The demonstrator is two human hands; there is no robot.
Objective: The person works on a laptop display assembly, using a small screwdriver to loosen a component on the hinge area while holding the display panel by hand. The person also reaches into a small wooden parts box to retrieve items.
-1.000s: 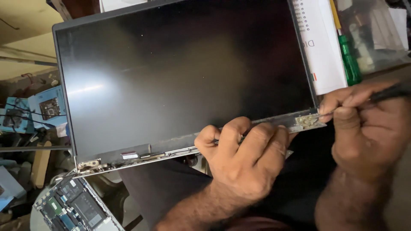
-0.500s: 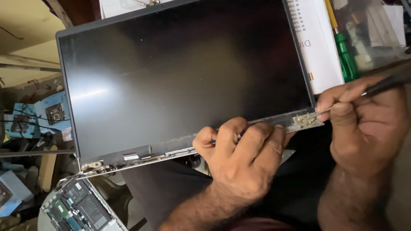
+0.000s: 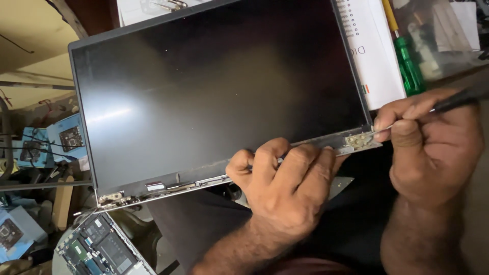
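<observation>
While your left hand clamps the lower edge of the laptop screen, propped over your lap, and your right hand pinches a screwdriver at the right hinge, a slip of the tip could gouge the panel; hard squeezing could crack it.

Laptop screen panel is glossy black glass in a matt plastic bezel, with a dull, scuffed metal hinge bracket; that green screwdriver handle looks like shiny translucent plastic.
</observation>
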